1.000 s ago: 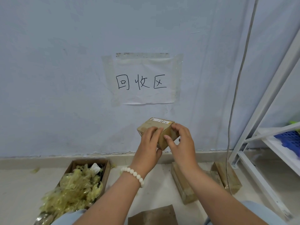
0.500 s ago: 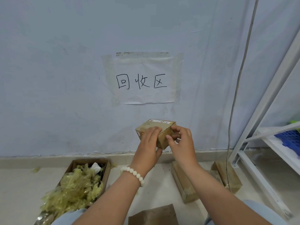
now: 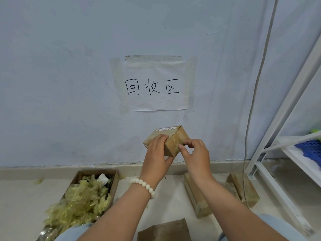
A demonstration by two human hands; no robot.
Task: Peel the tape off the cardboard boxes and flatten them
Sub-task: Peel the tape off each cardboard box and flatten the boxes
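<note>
A small taped cardboard box [image 3: 175, 138] with a white label on top is held up in front of the wall. My left hand [image 3: 157, 154], with a white bead bracelet on its wrist, grips the box from the left, fingers over its top face and thumb under it. My right hand [image 3: 194, 153] is at the box's right end face, thumb and fingertips pinching at the tape edge there. Two more taped boxes, a long box [image 3: 194, 197] and a shorter box [image 3: 243, 190], lie on the floor to the right.
An open carton [image 3: 113, 181] at the lower left is full of crumpled yellowish tape [image 3: 81, 200]. A flat cardboard piece [image 3: 163, 232] lies near my knees. A white metal shelf frame [image 3: 278, 193] with a cable stands at the right. A paper sign [image 3: 152, 86] is taped to the wall.
The box has turned a little, its right end face now more toward me. My right hand slid from gripping the box's right side to pinching at the tape on that end.
</note>
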